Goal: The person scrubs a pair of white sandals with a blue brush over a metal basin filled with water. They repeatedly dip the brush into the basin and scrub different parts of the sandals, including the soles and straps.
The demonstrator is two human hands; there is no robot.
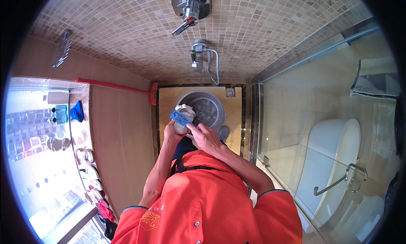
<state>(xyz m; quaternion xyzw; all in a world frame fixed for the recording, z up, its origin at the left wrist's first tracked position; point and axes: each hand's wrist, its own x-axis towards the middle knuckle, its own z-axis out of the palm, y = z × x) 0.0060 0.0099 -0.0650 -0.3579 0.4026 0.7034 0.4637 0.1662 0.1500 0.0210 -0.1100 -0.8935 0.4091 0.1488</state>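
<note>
My left hand is closed around a white shoe, holding it over the near left rim of a round metal basin. A blue scrubbing brush lies across the shoe, and my right hand grips its near end. The brush hides part of the shoe, and its bristle side cannot be made out. Greyish, cloudy liquid with pale patches shows inside the basin. Both hands are close together in front of my waist.
A red-handled broom leans along the left wall. Several shoes line the windowsill, with a blue cloth farther up. Ahead are a tap lever and a shower fitting. Right of me, glass panels stand before a white bathtub.
</note>
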